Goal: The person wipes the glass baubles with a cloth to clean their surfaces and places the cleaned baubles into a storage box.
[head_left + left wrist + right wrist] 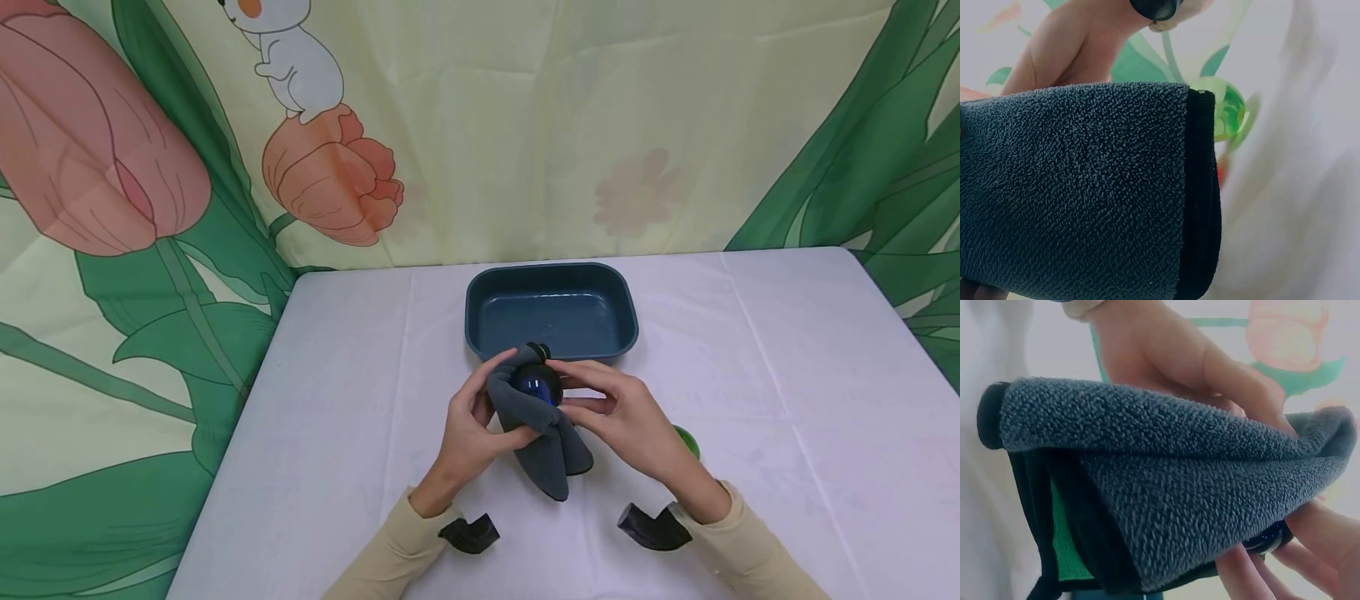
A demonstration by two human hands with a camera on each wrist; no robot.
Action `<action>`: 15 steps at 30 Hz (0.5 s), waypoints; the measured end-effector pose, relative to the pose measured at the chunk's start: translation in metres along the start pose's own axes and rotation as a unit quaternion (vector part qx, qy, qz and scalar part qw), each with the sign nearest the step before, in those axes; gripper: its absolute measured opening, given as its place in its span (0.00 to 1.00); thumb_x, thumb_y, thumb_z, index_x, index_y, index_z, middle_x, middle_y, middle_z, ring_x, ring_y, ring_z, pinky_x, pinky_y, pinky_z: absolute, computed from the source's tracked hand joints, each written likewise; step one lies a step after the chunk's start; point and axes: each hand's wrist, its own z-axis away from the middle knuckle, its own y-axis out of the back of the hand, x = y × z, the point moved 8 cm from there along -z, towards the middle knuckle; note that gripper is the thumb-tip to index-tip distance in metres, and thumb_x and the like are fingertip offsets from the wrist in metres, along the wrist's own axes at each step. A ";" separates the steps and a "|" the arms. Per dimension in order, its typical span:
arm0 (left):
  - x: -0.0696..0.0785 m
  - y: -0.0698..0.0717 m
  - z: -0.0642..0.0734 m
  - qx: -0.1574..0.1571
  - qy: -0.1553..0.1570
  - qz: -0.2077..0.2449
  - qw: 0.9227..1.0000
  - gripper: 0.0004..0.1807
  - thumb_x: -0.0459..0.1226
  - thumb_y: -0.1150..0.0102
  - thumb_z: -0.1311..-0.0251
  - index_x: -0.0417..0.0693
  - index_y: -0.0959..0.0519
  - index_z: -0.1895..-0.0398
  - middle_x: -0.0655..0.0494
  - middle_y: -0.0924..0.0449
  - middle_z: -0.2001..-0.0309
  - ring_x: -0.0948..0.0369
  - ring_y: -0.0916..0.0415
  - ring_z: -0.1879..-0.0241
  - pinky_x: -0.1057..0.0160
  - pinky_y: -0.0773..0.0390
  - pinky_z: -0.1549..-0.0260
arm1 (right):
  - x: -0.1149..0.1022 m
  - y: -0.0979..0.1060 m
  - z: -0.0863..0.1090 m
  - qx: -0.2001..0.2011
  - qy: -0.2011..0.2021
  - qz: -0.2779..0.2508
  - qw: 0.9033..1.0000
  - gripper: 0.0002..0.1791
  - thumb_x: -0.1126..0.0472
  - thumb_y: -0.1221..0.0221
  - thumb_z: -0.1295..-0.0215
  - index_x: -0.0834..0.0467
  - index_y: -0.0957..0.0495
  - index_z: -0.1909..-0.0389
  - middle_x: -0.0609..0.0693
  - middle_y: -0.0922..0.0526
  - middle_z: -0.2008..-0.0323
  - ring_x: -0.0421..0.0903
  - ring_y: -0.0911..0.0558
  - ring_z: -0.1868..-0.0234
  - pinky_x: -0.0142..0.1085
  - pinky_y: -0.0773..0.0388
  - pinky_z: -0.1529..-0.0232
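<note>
A dark grey towelling cloth (525,408) with black edging is folded around a glossy dark blue round object (538,383). My left hand (480,429) grips the cloth from the left, its thumb lying across the front fold. From the other side my right hand (618,408) pinches the blue object between thumb and fingers. In the right wrist view only a small shiny part of the blue object (1269,539) shows under the cloth (1166,481), whose green inner face peeks out. The cloth (1079,187) fills much of the left wrist view.
Behind the hands, a dark blue rectangular basin (551,312) stands on the white-covered table (337,400). A green object (687,442), partly hidden by my right forearm, looks round and translucent in the left wrist view. Black wrist mounts (470,533) sit at both cuffs.
</note>
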 end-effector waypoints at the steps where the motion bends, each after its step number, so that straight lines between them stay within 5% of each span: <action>1: 0.000 0.000 0.000 0.001 0.000 0.000 1.000 0.42 0.37 0.27 0.45 0.41 0.36 0.29 0.38 0.31 0.35 0.53 0.28 0.36 0.58 0.28 0.36 | 0.001 0.000 0.000 -0.001 -0.007 -0.005 1.000 0.29 0.75 0.35 0.42 0.66 0.26 0.37 0.62 0.24 0.40 0.54 0.19 0.43 0.34 0.18 0.49; 7: 0.003 0.002 0.001 0.012 -0.014 -0.008 1.000 0.41 0.32 0.27 0.47 0.39 0.35 0.30 0.37 0.30 0.37 0.55 0.25 0.38 0.58 0.27 0.37 | -0.001 -0.002 0.000 -0.004 0.002 0.010 1.000 0.30 0.75 0.34 0.42 0.64 0.26 0.36 0.60 0.24 0.39 0.55 0.20 0.42 0.33 0.18 0.48; 15: 0.006 0.004 0.002 0.021 -0.044 -0.014 0.999 0.40 0.36 0.28 0.45 0.35 0.35 0.31 0.33 0.29 0.38 0.57 0.23 0.40 0.57 0.26 0.38 | -0.023 0.002 0.001 0.015 0.125 0.126 0.984 0.38 0.77 0.29 0.53 0.56 0.23 0.37 0.52 0.24 0.40 0.50 0.16 0.48 0.23 0.19 0.55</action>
